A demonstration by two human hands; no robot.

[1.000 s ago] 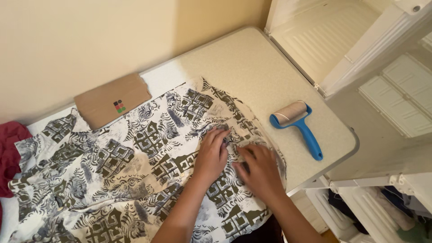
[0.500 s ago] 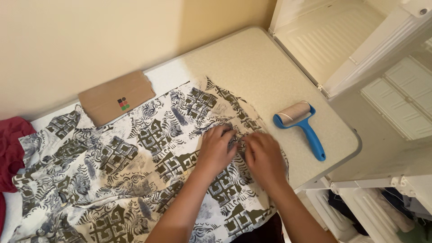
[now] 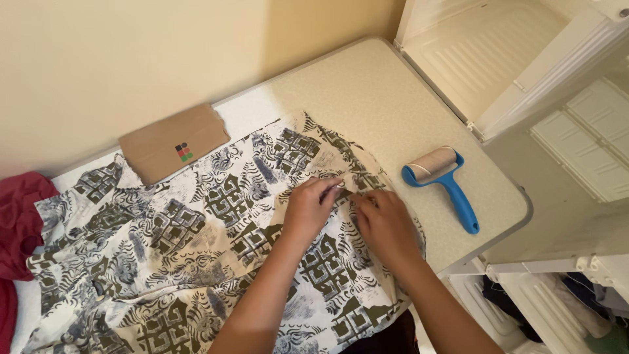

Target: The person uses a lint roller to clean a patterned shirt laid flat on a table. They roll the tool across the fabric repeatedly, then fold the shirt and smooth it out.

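A cream short-sleeved shirt printed with olive-green and grey block patterns (image 3: 196, 249) lies spread flat across the speckled beige tabletop (image 3: 367, 98), covering most of its near side. The left hand (image 3: 309, 211) rests on the cloth near the shirt's right edge, its fingers (image 3: 327, 187) pinched closed on a small fold of the fabric. The right hand (image 3: 386, 226) lies just beside it, knuckles up, its fingers (image 3: 363, 200) curled onto the same fold, touching the cloth. A lint roller with a blue plastic handle and pale paper roll (image 3: 440, 178) lies on the bare tabletop to the right, apart from the shirt. A brown cardboard piece (image 3: 173, 143) sits by the wall, touching the shirt's far edge, and dark red cloth (image 3: 16, 223) is bunched at the left.
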